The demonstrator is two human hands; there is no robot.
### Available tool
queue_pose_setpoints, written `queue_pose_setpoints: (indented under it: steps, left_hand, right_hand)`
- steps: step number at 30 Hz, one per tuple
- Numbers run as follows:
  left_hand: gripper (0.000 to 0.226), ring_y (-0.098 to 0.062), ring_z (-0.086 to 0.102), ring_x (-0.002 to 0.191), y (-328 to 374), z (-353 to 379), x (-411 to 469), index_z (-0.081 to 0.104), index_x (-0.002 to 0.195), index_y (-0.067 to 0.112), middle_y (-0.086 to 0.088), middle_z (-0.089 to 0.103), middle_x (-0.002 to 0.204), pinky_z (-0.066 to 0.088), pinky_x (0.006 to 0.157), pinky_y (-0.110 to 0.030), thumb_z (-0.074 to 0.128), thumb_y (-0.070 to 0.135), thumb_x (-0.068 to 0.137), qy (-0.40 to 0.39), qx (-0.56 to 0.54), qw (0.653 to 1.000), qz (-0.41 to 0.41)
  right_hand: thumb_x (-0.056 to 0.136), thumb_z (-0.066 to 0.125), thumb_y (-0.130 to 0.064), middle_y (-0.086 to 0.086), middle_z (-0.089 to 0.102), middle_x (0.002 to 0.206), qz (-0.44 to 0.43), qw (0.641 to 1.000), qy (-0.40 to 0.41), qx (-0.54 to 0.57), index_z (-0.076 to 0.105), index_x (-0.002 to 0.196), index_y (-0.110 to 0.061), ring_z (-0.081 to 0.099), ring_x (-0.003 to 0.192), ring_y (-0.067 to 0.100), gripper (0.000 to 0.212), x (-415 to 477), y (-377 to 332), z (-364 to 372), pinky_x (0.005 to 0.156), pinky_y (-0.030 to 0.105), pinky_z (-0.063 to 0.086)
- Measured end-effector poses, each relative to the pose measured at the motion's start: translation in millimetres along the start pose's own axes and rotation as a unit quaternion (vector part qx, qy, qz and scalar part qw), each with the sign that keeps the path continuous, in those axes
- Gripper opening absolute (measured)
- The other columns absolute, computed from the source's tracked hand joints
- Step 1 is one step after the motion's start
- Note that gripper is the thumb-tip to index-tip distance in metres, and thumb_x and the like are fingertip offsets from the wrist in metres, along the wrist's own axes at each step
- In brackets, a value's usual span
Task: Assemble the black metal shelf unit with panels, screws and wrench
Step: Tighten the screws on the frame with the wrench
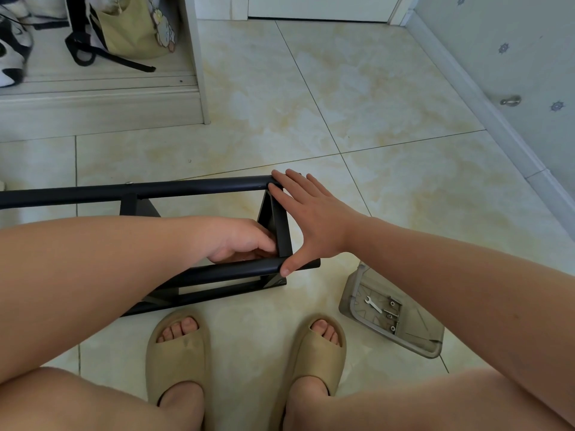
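The black metal shelf unit point(193, 189) lies on its side on the tiled floor in front of me. My right hand point(311, 219) is spread flat over its right end, fingers on the far tube and thumb on the near tube point(236, 270). My left hand point(239, 241) reaches inside the frame, its fingers curled against the end panel point(281, 231); what they hold is hidden. A small silver wrench point(372, 304) and a few screws point(392, 315) lie in a grey tray point(417, 334) to my right.
My feet in beige slippers point(177, 353) rest just in front of the frame. A low step with a yellow bag point(130, 29) and shoes point(12, 48) is at the back left. A wall with a door stop point(510, 101) runs along the right.
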State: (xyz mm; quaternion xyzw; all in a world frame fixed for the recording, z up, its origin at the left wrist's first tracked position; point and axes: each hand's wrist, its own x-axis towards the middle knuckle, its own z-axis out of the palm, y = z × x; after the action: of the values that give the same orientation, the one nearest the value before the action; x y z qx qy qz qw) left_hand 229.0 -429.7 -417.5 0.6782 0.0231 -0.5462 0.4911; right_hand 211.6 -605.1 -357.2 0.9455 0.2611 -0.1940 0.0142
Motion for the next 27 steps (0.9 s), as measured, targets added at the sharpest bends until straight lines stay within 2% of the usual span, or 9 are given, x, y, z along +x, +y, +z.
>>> queue_pose_setpoints:
  steps: [2,5,9,12,17,22,24,27]
  left_hand:
    - [0.019,-0.021,0.069,0.085,0,-1,1,0.070,0.099,0.007,-0.009,0.072,0.092,0.053,0.090,-0.031,0.057,-0.003,0.092,-0.004,-0.018,1.000,0.001]
    - [0.022,-0.022,0.069,0.089,0,-3,0,0.070,0.096,0.008,-0.010,0.073,0.096,0.054,0.091,-0.030,0.055,-0.008,0.091,-0.015,-0.045,0.999,0.003]
    - [0.023,-0.021,0.068,0.096,-1,-1,-2,0.069,0.115,0.008,-0.012,0.074,0.110,0.051,0.092,-0.032,0.057,0.010,0.095,-0.011,-0.010,1.000,-0.007]
    - [0.026,-0.021,0.069,0.089,-1,1,-2,0.068,0.118,0.010,-0.009,0.075,0.103,0.054,0.085,-0.030,0.063,0.015,0.093,0.000,0.035,0.999,-0.004]
    - [0.020,-0.021,0.069,0.083,0,1,0,0.070,0.106,0.006,-0.008,0.073,0.087,0.056,0.084,-0.030,0.057,-0.001,0.092,-0.003,-0.003,1.000,0.006]
    - [0.026,-0.023,0.068,0.096,-2,-3,-5,0.072,0.103,0.007,-0.012,0.073,0.104,0.052,0.098,-0.031,0.055,-0.009,0.090,-0.036,-0.034,0.999,0.013]
    - [0.026,-0.019,0.068,0.095,-3,-4,-9,0.074,0.103,0.013,-0.007,0.074,0.102,0.052,0.094,-0.028,0.058,-0.003,0.090,-0.040,-0.006,0.999,0.015]
    - [0.014,-0.019,0.067,0.096,-2,-8,-17,0.075,0.099,0.021,-0.002,0.074,0.102,0.053,0.091,-0.032,0.063,0.017,0.094,0.024,0.092,0.995,0.021]
  right_hand:
    - [0.057,0.066,-0.091,0.006,-0.017,0.168,0.001,1.000,0.000,0.000,-0.003,0.162,-0.012,-0.016,0.155,0.025,0.149,0,0,0,0.122,0.040,-0.013]
    - [0.057,0.066,-0.091,0.006,-0.017,0.168,0.000,1.000,0.002,0.001,-0.002,0.162,-0.012,-0.016,0.155,0.025,0.148,0,1,0,0.122,0.040,-0.013]
    - [0.056,0.064,-0.092,0.006,-0.016,0.168,-0.002,1.000,0.003,0.000,-0.003,0.162,-0.012,-0.015,0.155,0.026,0.148,1,1,1,0.123,0.042,-0.012]
    - [0.056,0.064,-0.092,0.006,-0.017,0.168,-0.002,1.000,0.001,-0.004,-0.004,0.161,-0.012,-0.016,0.155,0.025,0.148,1,1,1,0.123,0.041,-0.012]
    - [0.057,0.065,-0.092,0.006,-0.018,0.168,-0.004,1.000,0.004,-0.001,-0.004,0.162,-0.013,-0.017,0.155,0.025,0.148,1,2,2,0.122,0.040,-0.013]
    - [0.056,0.064,-0.092,0.005,-0.018,0.168,-0.008,1.000,0.004,-0.001,-0.004,0.162,-0.013,-0.017,0.155,0.024,0.149,1,4,3,0.122,0.040,-0.014]
    - [0.054,0.059,-0.094,0.005,-0.018,0.168,-0.007,1.000,0.000,-0.004,-0.005,0.162,-0.013,-0.018,0.154,0.024,0.149,2,5,3,0.123,0.042,-0.013]
    - [0.051,0.053,-0.097,0.004,-0.020,0.168,-0.005,1.000,-0.010,-0.014,-0.007,0.161,-0.014,-0.019,0.154,0.023,0.150,4,6,2,0.124,0.046,-0.013]
